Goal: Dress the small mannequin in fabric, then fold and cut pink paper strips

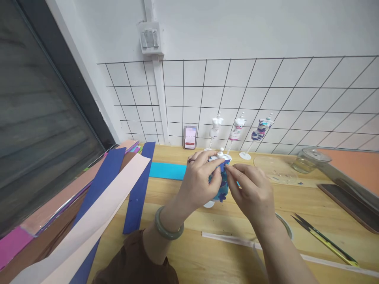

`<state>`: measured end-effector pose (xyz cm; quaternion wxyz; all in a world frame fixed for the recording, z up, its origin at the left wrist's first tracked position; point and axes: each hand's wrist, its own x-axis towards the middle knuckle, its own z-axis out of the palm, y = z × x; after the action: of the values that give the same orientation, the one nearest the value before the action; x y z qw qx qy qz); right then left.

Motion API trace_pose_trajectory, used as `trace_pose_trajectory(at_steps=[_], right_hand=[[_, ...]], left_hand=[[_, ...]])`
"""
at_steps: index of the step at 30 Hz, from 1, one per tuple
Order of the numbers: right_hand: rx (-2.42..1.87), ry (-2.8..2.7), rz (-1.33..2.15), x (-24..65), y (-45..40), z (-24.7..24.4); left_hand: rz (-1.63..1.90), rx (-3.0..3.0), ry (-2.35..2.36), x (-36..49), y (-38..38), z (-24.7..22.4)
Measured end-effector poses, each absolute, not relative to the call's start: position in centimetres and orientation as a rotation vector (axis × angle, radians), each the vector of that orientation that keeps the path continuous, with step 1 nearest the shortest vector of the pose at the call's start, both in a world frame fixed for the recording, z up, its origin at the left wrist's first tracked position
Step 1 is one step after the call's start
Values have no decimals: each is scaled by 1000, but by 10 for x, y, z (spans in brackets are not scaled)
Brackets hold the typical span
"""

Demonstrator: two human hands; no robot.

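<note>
In front of me is a miniature dress form, its torso covered in teal and dark blue pieces, with a white knob on top and a white round base. My left hand is closed around its left side, fingers over the shoulder and thumb at the front. My right hand has its thumb and fingertips pinched at the chest edge, against a dark blue piece. Whether a separate bit lies inside that pinch is hidden by the fingers.
Three small dress forms and a phone stand by the wall. Blue strips, a pale pink strip and a turquoise strip lie left. Tweezers, a glass jar and a clear dish are right.
</note>
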<state>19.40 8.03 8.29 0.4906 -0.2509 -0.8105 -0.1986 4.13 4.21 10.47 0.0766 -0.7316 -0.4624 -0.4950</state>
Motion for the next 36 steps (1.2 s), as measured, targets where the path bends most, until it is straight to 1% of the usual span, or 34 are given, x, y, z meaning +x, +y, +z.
trace_pose_trajectory(at_steps=[14, 23, 30, 33, 36], right_hand=[[-600, -1932, -412, 192, 80, 83], [-631, -1839, -190, 188, 80, 80], [-659, -1754, 120, 187, 80, 82], [-657, -1727, 129, 186, 81, 83], [-611, -1758, 50, 187, 82, 80]], left_hand=[[-1423, -2189, -1389, 42, 43, 103], [-1421, -2199, -1422, 43, 40, 105], [-1456, -2220, -1411, 42, 40, 105], [-1465, -2214, -1413, 42, 40, 104], [-1459, -2214, -1416, 42, 40, 104]])
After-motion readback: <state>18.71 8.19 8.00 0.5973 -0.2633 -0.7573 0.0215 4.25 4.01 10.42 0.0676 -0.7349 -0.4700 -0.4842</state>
